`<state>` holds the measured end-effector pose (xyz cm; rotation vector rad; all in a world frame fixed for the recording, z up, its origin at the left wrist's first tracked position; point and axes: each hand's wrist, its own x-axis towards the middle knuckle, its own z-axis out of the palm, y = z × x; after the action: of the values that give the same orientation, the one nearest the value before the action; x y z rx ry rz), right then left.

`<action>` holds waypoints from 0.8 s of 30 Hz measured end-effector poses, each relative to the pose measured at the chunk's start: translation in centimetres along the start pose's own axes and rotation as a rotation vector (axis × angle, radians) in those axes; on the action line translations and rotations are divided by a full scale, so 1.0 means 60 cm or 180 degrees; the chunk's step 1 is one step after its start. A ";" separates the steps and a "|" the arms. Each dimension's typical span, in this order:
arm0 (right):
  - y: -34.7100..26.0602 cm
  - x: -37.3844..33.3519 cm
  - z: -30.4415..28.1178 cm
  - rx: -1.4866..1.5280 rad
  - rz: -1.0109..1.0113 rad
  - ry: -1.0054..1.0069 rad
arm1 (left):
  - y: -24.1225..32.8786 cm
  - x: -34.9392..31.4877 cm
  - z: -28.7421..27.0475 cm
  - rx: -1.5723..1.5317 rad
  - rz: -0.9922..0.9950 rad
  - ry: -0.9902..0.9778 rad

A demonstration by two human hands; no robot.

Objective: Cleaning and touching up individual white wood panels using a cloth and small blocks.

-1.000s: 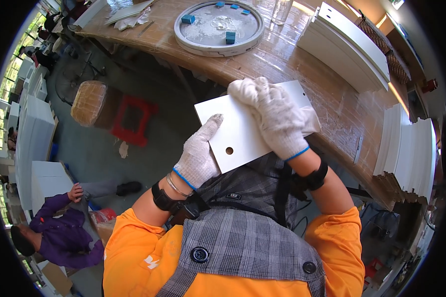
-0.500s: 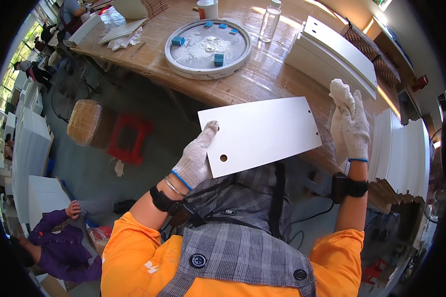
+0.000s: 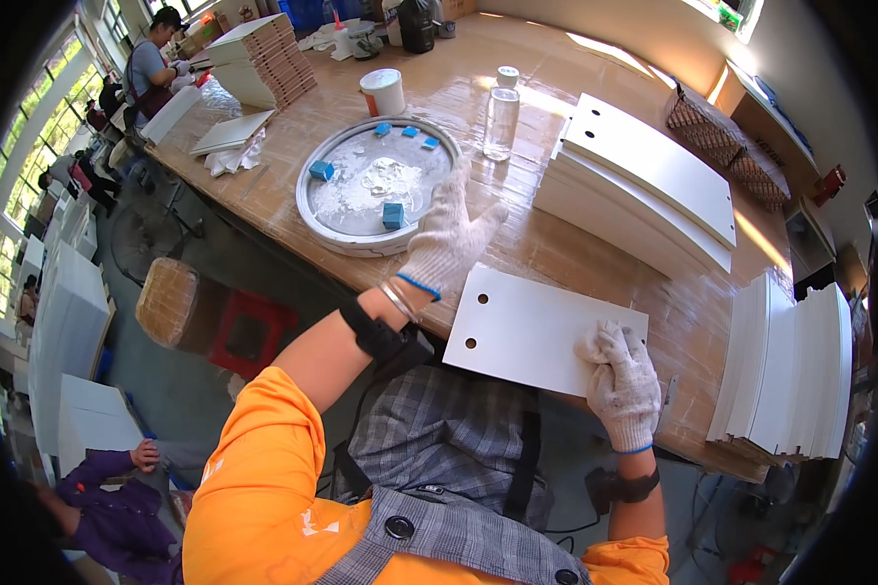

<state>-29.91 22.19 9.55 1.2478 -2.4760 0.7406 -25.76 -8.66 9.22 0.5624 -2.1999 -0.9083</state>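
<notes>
My left hand, in a white knitted glove, reaches over the right rim of a round grey tray. Its fingers are stretched out and hold nothing. On the tray are white paste and several small blue blocks. A white rectangular board with two dark holes at its left end lies at the table's front edge. My gloved right hand presses on the board's right end, fingers bent around what looks like a bunched white cloth.
Behind the board stands a stack of white boards; more boards stand at the right. A clear bottle and a white tub are beyond the tray. A person works at the far left; a purple sleeve shows lower left.
My left hand has let go of the board and moved up to the tray's rim. The board now rests on the table edge. My right hand has come down onto its right end.
</notes>
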 end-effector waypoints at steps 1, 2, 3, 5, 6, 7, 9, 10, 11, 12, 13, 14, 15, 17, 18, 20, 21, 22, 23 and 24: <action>0.001 0.002 0.001 0.0081 0.0060 0.0137 | 0.012 0.049 0.013 0.0203 -0.0122 0.0089; 0.012 0.000 0.008 0.0105 0.0083 0.0147 | 0.026 0.095 0.022 0.0211 -0.0316 0.0001; 0.024 -0.005 0.016 0.0181 -0.0002 0.0353 | 0.034 0.138 0.034 0.0217 -0.0505 -0.0088; 0.031 -0.010 0.026 0.0420 -0.0104 0.0761 | -0.014 0.214 0.090 0.0361 -0.0270 0.0140; 0.032 -0.009 0.029 0.0423 -0.0060 0.0770 | -0.036 0.245 0.115 0.0473 -0.0059 0.0371; 0.034 -0.012 0.030 0.0329 0.0013 0.0770 | -0.039 0.265 0.134 0.0464 -0.0040 0.0291; 0.040 -0.015 0.029 0.0300 0.0082 0.0770 | -0.047 0.294 0.157 -0.0212 -0.0502 -0.0049; 0.036 -0.008 0.036 0.0397 0.0018 0.0732 | -0.122 0.341 0.146 -0.0403 -0.0295 0.0255; 0.035 0.001 0.046 0.0741 -0.0160 0.0816 | -0.208 0.367 0.120 -0.0546 -0.0106 0.0567; 0.058 -0.019 0.045 0.0718 0.0061 0.0875 | -0.145 0.343 0.177 -0.0232 0.0039 0.0190; 0.063 -0.020 0.046 0.0730 0.0198 0.0776 | -0.119 0.328 0.162 0.0061 0.0145 0.0139; 0.062 -0.011 0.043 0.0984 0.0187 0.0938 | -0.094 0.306 0.144 -0.0154 -0.0061 0.0204; 0.063 -0.008 0.043 0.1207 0.0189 0.1127 | -0.059 0.281 0.113 -0.0474 0.0121 -0.0186; 0.072 -0.018 0.043 0.1553 0.0535 0.1111 | 0.028 0.219 0.072 -0.0083 -0.0556 0.0218; 0.072 -0.018 0.043 0.1703 0.0605 0.1059 | 0.024 0.194 0.048 -0.2187 -0.0636 -0.0185; 0.097 -0.041 0.043 0.1760 0.0912 0.0979 | 0.036 0.148 0.002 -0.2015 -0.0560 -0.0551; 0.104 -0.053 0.043 0.1825 0.1160 0.0920 | 0.051 0.122 -0.026 -0.1845 -0.0439 -0.0872; 0.085 -0.049 0.041 0.1761 0.1141 0.0890 | 0.049 0.089 -0.062 -0.1762 -0.0316 -0.1124; 0.081 -0.047 0.043 0.2009 0.1392 0.0895 | 0.068 0.050 -0.080 -0.1710 -0.0321 -0.1113; 0.083 -0.045 0.043 0.2199 0.1657 0.0922 | 0.084 0.017 -0.085 -0.0745 -0.0313 -0.1367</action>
<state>-32.34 25.02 4.58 0.5579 -2.3739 1.8739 -23.39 -8.18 16.03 0.3916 -2.4043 -1.4261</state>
